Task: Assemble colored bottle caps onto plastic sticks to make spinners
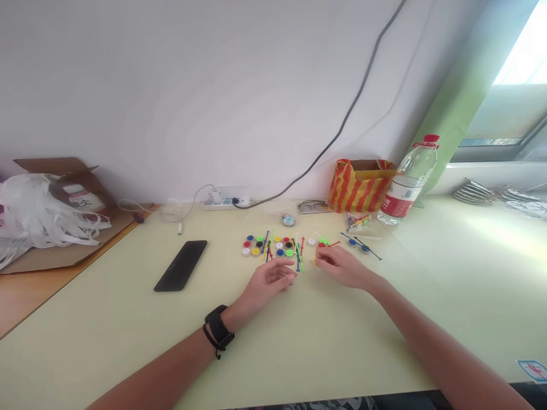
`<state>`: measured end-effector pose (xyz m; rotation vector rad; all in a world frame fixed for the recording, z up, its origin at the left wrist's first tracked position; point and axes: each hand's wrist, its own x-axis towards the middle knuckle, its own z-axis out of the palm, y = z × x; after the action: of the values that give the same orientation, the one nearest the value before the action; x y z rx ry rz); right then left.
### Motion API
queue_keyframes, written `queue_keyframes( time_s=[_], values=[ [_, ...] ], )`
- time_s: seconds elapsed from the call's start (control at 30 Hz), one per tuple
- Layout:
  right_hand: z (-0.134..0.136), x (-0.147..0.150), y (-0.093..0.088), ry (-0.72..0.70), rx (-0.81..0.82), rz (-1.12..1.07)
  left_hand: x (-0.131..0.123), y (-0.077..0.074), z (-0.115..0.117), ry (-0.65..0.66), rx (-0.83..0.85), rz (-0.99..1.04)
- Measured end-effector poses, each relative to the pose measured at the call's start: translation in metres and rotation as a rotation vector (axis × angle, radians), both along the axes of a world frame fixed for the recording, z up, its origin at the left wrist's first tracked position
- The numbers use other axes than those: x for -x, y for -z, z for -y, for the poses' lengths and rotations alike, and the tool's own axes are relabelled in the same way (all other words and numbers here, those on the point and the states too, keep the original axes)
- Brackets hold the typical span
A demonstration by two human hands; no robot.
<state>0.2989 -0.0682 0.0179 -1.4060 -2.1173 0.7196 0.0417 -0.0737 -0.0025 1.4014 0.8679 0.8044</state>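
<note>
Several small coloured round caps (268, 246) and thin coloured sticks (299, 256) lie in a cluster on the pale yellow-green table (128, 330). My left hand (269, 283), with a black band on its wrist, rests just below the cluster, its fingers curled and pinched together near the green and blue sticks. My right hand (342, 266) lies to the right of it, fingers pinched on a small orange piece (315, 262). More caps and sticks (359, 245) lie beyond the right hand.
A black phone (181, 265) lies to the left. At the back stand a power strip (224, 200) with cables, glasses (313, 205), a striped red-yellow bag (356, 185) and a water bottle (408, 182). A cardboard box with white plastic (38, 213) sits far left.
</note>
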Motion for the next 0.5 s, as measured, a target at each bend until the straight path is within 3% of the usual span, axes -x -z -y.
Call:
queue_keyframes(
  time_s=[0.17,0.33,0.5],
  values=[
    [-0.016,-0.037,0.003,0.264,-0.035,0.425,-0.001,-0.001,-0.001,0.017,-0.005,-0.028],
    [-0.021,-0.062,0.003,0.438,-0.01,0.585,0.0,0.0,0.0,0.036,-0.015,-0.038],
    [-0.022,-0.074,0.0,0.525,-0.005,0.693,0.0,0.0,0.0,0.046,-0.018,-0.055]
  ],
)
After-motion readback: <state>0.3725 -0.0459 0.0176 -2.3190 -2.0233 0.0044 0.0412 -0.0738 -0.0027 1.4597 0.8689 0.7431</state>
